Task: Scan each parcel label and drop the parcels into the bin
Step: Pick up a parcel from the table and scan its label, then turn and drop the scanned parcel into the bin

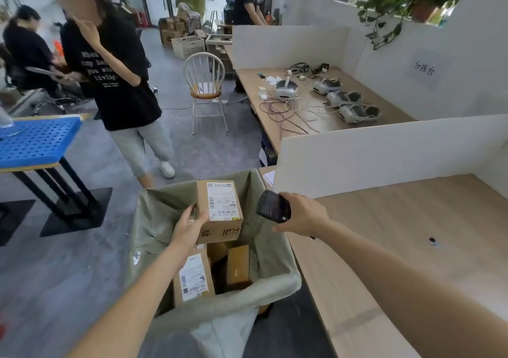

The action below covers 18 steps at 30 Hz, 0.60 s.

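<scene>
Blue perforated panel (38, 140) far left. Left hand (189, 230) grips cardboard parcel (220, 210) by left side, white label (221, 202) facing up, held above bin (154, 236) lined with grey-green bag. Two more boxes (193, 276) inside bin below. Right hand (301, 214) clasps dark scanner (273, 206) just right of parcel, over edge of wooden tabletop (412, 234).

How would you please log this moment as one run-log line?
left hand: holds parcel over bin | right hand: holds scanner
</scene>
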Tool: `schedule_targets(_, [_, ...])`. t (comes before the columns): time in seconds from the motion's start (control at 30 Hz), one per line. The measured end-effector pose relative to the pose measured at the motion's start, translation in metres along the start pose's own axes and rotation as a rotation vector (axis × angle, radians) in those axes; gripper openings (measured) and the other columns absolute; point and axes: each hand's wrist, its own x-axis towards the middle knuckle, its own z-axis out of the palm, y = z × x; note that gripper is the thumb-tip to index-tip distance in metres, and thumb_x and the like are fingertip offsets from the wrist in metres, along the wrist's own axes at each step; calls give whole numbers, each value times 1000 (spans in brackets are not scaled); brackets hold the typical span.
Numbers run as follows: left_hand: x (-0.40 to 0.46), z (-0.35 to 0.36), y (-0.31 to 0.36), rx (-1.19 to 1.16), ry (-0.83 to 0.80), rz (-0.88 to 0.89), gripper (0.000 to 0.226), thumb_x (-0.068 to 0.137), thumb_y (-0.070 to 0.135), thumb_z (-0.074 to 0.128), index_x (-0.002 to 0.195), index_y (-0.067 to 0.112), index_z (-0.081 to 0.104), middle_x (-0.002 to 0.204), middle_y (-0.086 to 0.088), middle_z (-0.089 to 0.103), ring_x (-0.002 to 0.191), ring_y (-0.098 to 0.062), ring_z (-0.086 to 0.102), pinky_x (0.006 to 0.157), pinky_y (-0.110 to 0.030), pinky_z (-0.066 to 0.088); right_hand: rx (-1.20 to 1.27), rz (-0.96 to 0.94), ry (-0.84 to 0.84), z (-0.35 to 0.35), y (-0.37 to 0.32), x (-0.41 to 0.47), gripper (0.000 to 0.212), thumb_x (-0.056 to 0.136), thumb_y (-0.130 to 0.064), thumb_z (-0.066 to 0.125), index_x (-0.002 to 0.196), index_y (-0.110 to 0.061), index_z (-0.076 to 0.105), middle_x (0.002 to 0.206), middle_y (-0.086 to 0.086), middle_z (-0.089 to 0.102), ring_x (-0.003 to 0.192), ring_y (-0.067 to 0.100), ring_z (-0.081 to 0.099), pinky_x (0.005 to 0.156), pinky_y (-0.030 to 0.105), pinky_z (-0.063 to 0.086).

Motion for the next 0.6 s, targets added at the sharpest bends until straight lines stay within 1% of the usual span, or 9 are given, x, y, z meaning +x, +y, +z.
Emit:
schedule_targets(0.13, [52, 14, -24, -2, -37, -72, 65, 95, 46, 60, 152, 36, 31, 146, -4, 47, 126, -27, 49, 101, -49, 44, -8, 46, -44, 23, 14, 41, 57, 67, -54, 80, 113, -34, 55, 99, -10, 62, 91, 19, 59, 61, 29, 40])
schedule_targets(0.2, [76, 22, -33, 41, -54, -83, 65, 95, 47, 59, 153, 34, 30, 151, -3, 43, 135, -28, 44, 107, -50, 39, -7, 63, -51, 31, 20, 62, 54, 66, -54, 79, 110, -35, 54, 96, -11, 61, 89, 19, 58, 59, 29, 38])
schedule_targets(0.27, [102, 28, -42, 59, -64, -111, 66, 95, 47, 59, 153, 33, 29, 153, -2, 41, 138, -28, 40, 111, -51, 36, -3, 70, -47, 40, 25, 84, 58, 67, -55, 79, 114, -36, 54, 98, -11, 60, 91, 18, 57, 61, 31, 38])
schedule_targets(0.33, [124, 34, -50, 42, -90, -150, 66, 95, 47, 59, 153, 36, 29, 152, -1, 42, 137, -27, 41, 112, -53, 36, -5, 68, -41, 50, 29, 104, 63, 67, -57, 79, 120, -36, 53, 102, -11, 61, 94, 18, 56, 66, 32, 39])
schedule_targets(0.43, [155, 43, -66, 16, -119, -211, 68, 93, 51, 60, 152, 39, 28, 151, 0, 44, 136, -27, 42, 112, -57, 36, 9, 87, -48, 62, 35, 129, 67, 68, -59, 79, 125, -36, 52, 107, -11, 61, 98, 19, 56, 72, 34, 45])
schedule_targets(0.5, [173, 51, -74, 19, -123, -245, 68, 95, 52, 57, 153, 38, 26, 154, -1, 41, 138, -27, 40, 113, -55, 34, 17, 103, -65, 70, 39, 142, 71, 68, -61, 78, 128, -37, 51, 111, -11, 61, 101, 19, 56, 75, 35, 48])
schedule_targets(0.6, [193, 65, -86, 109, -140, -283, 66, 100, 51, 47, 157, 32, 21, 161, -1, 29, 146, -28, 29, 116, -49, 28, 39, 133, -87, 81, 46, 156, 73, 69, -59, 80, 132, -38, 50, 114, -13, 60, 104, 18, 54, 77, 35, 46])
